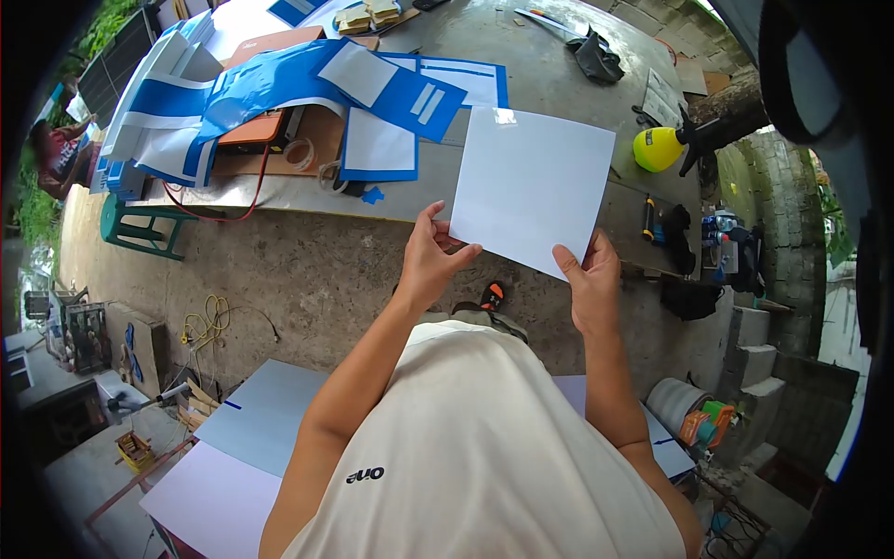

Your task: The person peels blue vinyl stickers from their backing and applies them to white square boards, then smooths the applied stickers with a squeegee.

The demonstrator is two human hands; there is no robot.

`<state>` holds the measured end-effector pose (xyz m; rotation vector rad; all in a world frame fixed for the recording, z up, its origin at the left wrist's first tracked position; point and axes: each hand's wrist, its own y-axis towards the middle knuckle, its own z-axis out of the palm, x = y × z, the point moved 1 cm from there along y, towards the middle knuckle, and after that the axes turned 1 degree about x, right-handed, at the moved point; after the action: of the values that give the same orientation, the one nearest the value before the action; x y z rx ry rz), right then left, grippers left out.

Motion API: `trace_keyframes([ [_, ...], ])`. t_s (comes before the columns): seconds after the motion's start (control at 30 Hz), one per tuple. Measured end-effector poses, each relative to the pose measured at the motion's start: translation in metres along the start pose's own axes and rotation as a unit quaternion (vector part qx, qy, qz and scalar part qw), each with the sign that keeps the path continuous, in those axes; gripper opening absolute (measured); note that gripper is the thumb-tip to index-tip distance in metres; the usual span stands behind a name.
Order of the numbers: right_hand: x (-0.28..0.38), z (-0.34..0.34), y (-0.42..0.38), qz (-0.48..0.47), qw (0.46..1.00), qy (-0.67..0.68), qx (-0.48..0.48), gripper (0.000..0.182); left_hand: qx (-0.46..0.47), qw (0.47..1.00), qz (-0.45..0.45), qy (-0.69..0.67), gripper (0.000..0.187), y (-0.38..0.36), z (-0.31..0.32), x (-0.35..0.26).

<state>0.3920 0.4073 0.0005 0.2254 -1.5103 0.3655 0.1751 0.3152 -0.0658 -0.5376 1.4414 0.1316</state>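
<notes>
A blank white rectangular sheet (pixel 531 191) is held up in front of me, its far part over the table. My right hand (pixel 591 279) grips its lower right corner, thumb on top and fingers behind. At the lower left corner, my left hand (pixel 432 256) has its thumb and fingers spread around the edge; whether it presses on the sheet is hard to tell. A small shiny clear patch (pixel 505 116) shows at the sheet's far edge. Blue-and-white printed panels (pixel 400 88) lie just beyond it to the left.
On the metal table (pixel 484 47) are an orange case (pixel 251 130), a yellow spray bottle (pixel 657 149) and a black-and-yellow tool (pixel 648 217). A green stool (pixel 144 224) stands below its left edge. Large pale panels (pixel 261 415) are behind me. Another person (pixel 60 158) is at far left.
</notes>
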Motion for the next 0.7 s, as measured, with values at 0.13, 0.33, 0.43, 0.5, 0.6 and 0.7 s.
trace_keyframes([
  [0.13, 0.010, -0.053, 0.001, -0.006, 1.000, -0.002, 0.001, 0.029, 0.002, 0.999, 0.028, 0.025, 0.092, 0.003, 0.053, 0.003],
  [0.33, 0.010, -0.133, 0.007, 0.021, 0.999, 0.022, -0.011, 0.027, 0.004, 0.999, 0.029, 0.035, 0.090, 0.006, 0.124, 0.009],
  [0.43, 0.005, -0.156, 0.010, 0.032, 0.999, 0.038, -0.004, 0.027, -0.004, 0.997, 0.030, 0.078, 0.095, 0.000, 0.152, -0.001],
  [0.5, 0.006, -0.164, 0.011, 0.020, 0.999, 0.034, 0.000, 0.027, -0.014, 0.994, 0.012, 0.110, 0.098, 0.001, 0.163, 0.003],
  [0.6, 0.004, -0.177, 0.012, 0.015, 1.000, 0.025, -0.005, 0.027, 0.000, 0.997, -0.004, 0.079, 0.096, 0.006, 0.174, 0.007],
  [0.7, 0.002, -0.189, 0.012, 0.021, 1.000, 0.011, -0.013, 0.027, 0.009, 0.998, 0.003, 0.069, 0.093, 0.010, 0.182, 0.011],
])
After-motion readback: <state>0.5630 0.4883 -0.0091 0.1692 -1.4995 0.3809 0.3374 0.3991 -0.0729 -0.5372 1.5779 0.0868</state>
